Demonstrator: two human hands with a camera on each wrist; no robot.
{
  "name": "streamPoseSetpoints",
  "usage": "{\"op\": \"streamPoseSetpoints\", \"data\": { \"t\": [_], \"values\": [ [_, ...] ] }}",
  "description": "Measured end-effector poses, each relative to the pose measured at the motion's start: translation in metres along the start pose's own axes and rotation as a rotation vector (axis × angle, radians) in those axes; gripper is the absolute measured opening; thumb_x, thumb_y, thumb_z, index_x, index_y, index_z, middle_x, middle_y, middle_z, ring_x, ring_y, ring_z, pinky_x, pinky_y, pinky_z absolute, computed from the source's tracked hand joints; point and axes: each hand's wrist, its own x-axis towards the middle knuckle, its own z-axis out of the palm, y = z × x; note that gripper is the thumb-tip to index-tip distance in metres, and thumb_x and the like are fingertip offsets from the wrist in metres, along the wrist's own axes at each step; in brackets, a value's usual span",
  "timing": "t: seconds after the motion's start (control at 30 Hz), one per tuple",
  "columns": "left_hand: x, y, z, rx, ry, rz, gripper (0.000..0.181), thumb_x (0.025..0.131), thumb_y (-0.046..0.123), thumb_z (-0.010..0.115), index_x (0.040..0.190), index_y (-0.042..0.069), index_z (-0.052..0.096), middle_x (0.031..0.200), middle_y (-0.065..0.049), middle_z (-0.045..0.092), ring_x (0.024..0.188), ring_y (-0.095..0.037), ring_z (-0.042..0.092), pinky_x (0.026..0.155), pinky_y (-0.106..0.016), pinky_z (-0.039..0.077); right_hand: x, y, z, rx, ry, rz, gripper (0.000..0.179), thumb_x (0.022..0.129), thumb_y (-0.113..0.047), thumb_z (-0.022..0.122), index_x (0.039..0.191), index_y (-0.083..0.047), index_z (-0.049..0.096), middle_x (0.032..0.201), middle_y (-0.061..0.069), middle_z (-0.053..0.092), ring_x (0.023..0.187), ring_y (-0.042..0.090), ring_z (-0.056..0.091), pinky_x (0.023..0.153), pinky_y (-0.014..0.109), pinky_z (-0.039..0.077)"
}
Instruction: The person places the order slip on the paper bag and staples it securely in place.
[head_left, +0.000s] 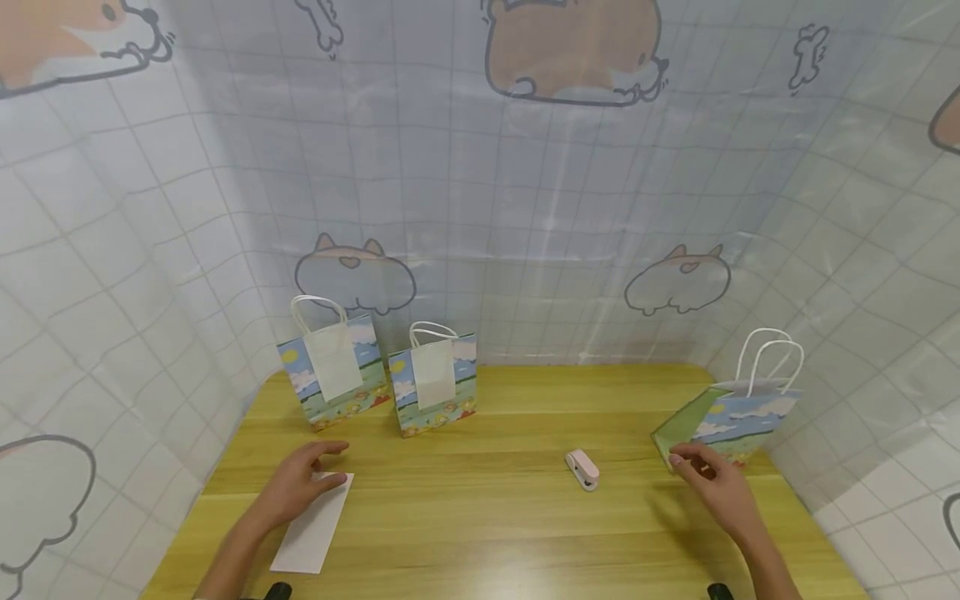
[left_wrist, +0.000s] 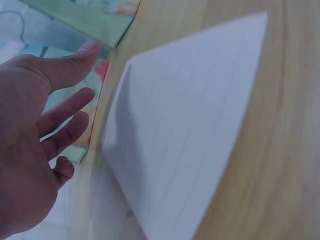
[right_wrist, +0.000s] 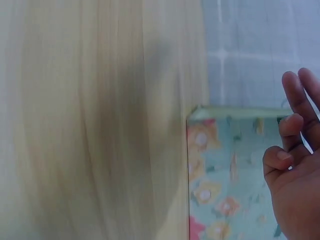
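Observation:
My left hand hovers over the upper end of a white sheet of paper at the front left, fingers loosely bent and holding nothing. In the left wrist view the sheet shows faint lines, and the hand's shadow falls across it. On the right, a paper gift bag with a sky-and-meadow print and white handles stands at an angle. My right hand is in front of its lower part, fingers relaxed with nothing between them. The right wrist view shows the bag's flowered lower part beside that hand.
Two similar gift bags, one at the far left and one beside it, each carry a white card on the front. A small pink-and-white stapler lies right of centre on the wooden table. A printed curtain encloses the back and sides.

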Motion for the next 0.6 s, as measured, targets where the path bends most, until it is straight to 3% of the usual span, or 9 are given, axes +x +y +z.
{"op": "streamPoseSetpoints", "data": {
  "t": [0.13,0.27,0.4,0.6],
  "values": [
    [-0.005,-0.01,-0.005,0.084,0.013,0.04,0.052,0.083,0.02,0.083,0.13,0.005,0.065,0.121,-0.013,0.068,0.101,-0.031,0.064,0.077,-0.037,0.053,-0.002,0.007,-0.011,-0.037,0.057,0.029,0.026,0.1,-0.031,0.064,0.113,-0.009,0.071,0.099,0.0,0.069,0.081,0.005,0.059,0.067,0.022,0.048],
    [-0.011,-0.018,-0.01,0.182,0.04,0.094,0.057,0.077,0.026,0.088,0.126,0.005,0.068,0.119,-0.013,0.069,0.106,-0.036,0.063,0.084,-0.051,0.051,-0.004,0.012,-0.022,-0.034,0.127,0.072,0.023,0.099,-0.03,0.066,0.108,-0.008,0.069,0.094,-0.008,0.066,0.081,0.002,0.057,0.065,0.022,0.047],
    [-0.016,-0.024,-0.013,0.223,0.046,0.141,0.062,0.072,0.029,0.09,0.124,0.004,0.069,0.12,-0.017,0.067,0.109,-0.043,0.06,0.086,-0.061,0.047,-0.005,0.017,-0.031,0.033,0.222,0.104,0.02,0.098,-0.023,0.069,0.1,-0.004,0.062,0.086,-0.015,0.062,0.076,0.003,0.055,0.062,0.021,0.044],
    [-0.021,-0.028,-0.016,0.254,0.021,0.098,0.06,0.072,0.033,0.09,0.123,0.006,0.071,0.122,-0.019,0.062,0.109,-0.042,0.058,0.084,-0.059,0.046,-0.002,0.026,-0.042,0.163,0.388,0.154,0.021,0.097,-0.012,0.068,0.095,-0.001,0.05,0.088,-0.015,0.056,0.075,0.004,0.053,0.063,0.018,0.041]
  ]
}}
